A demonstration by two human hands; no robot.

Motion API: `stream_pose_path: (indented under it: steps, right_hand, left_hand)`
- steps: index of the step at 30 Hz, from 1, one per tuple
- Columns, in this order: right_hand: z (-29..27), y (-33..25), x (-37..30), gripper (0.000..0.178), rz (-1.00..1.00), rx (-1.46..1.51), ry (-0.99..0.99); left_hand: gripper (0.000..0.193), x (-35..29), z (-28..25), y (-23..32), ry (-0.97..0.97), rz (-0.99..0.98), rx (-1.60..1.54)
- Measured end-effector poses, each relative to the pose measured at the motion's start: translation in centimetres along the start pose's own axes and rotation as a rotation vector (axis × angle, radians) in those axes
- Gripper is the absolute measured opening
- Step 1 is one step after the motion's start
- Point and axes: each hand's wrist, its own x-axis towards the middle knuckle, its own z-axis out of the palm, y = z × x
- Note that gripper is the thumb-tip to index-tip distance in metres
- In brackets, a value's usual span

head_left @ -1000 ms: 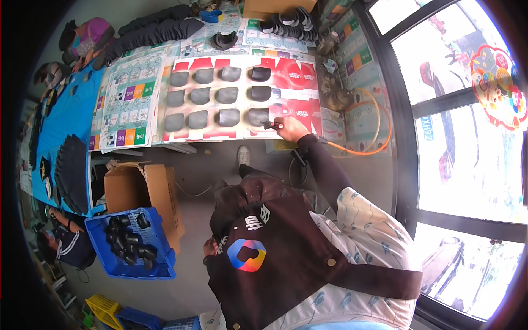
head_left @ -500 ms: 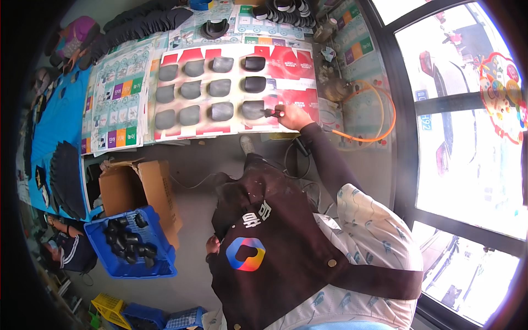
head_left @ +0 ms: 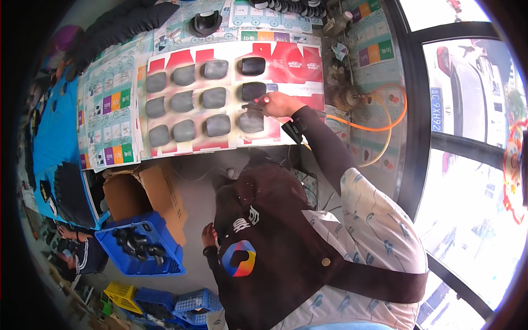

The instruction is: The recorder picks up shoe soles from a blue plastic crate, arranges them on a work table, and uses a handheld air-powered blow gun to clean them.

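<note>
My right hand (head_left: 280, 104) is closed around a small dark spray gun (head_left: 254, 106) with a red part, over the right column of rounded, cap-like pieces. Under the gun's nozzle lies a grey piece (head_left: 251, 122) in the near row; just behind it sits a darker black piece (head_left: 253, 91), with another black piece (head_left: 253, 66) in the far row. The other pieces, such as a grey one (head_left: 218, 125), look dull grey. All rest on a red and white board (head_left: 294, 60). My left hand (head_left: 209, 235) hangs beside my apron, fingers loosely apart and nothing visible in them.
An orange hose (head_left: 357, 127) loops at the table's right end. Below the table stand a cardboard box (head_left: 163, 192) and a blue crate (head_left: 175, 250) of black pieces. A co-worker's arm (head_left: 74, 235) shows at far left. Glass doors (head_left: 467, 181) are to the right.
My right hand and the spray gun have moved left and away from me, from beside the near-row piece to over its far side. My view has shifted slightly.
</note>
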Motion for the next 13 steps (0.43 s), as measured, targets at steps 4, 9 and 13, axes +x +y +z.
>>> stream_pose_path:
  steps: [4, 9, 13]
  right_hand:
    - [-1.3, 2.7, 2.4, 0.029, 0.055, -0.055, -0.064]
    - [-2.5, 1.9, 3.8, 0.030, 0.101, 0.003, -0.195]
    - [-2.7, 4.3, 5.4, 0.032, 0.182, 0.056, -0.227]
  left_hand:
    - [0.025, 2.5, 0.9, 6.5, 0.049, -0.364, -0.249]
    - [0.025, 1.9, 0.0, 5.6, 0.056, -0.313, -0.192]
    - [0.028, 3.7, -0.6, 8.2, 0.070, -0.524, -0.364]
